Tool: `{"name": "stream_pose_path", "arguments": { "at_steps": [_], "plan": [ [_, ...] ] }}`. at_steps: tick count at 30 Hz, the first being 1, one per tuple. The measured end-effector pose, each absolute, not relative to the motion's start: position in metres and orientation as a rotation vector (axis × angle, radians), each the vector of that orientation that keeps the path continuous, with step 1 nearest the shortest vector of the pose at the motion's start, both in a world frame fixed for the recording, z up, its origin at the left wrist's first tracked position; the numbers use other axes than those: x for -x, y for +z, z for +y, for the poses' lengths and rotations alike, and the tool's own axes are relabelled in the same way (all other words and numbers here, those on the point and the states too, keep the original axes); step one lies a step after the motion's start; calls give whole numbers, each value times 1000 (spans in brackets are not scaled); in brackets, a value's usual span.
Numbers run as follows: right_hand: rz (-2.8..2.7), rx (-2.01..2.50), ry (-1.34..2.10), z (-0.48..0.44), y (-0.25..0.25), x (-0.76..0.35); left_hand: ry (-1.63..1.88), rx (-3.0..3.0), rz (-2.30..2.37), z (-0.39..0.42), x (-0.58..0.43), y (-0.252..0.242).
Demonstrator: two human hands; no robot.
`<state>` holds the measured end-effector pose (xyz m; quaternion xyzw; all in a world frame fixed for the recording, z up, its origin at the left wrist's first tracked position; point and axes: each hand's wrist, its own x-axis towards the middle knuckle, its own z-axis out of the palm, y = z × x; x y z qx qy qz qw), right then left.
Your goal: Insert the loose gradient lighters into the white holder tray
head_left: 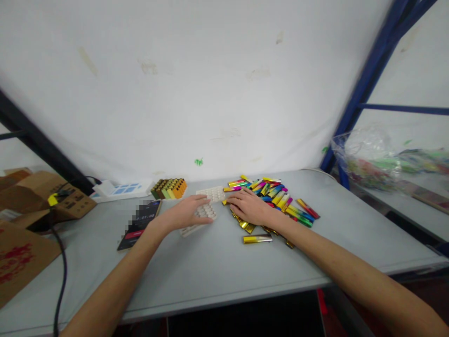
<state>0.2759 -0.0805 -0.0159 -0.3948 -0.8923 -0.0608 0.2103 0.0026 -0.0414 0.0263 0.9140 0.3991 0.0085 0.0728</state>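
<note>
A white plastic tray with round holes point(206, 211) is spanned by the parted fingers of the left hand point(189, 211). To its right, a pile of shiny multicoloured tubes point(278, 199) is partly covered by the right hand point(249, 206); whether any is gripped cannot be told.

left forearm point(121, 270): bare to the near edge, smooth in outline, broad at its near end, tapering to a slim wrist point(162, 226) | left hand point(188, 213): bare, slender-fingered | right forearm point(338, 260): bare, long, likewise narrowing from near to far | right hand point(249, 206): bare, slender-fingered
</note>
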Motion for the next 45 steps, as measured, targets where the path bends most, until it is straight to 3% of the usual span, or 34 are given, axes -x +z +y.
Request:
{"name": "stream_pose_path", "arguments": {
  "at_steps": [12,18,45],
  "plan": [
    [-2500,1126,-164,-81,-16,-277,79,-2804,1276,-57,-9,43],
    [-2487,1126,-167,-81,-17,-277,-74,-2776,1232,-59,-8,47],
    [-2506,1165,-222,-81,-17,-278,338,-2873,821,-44,-19,1]
  ]
}}
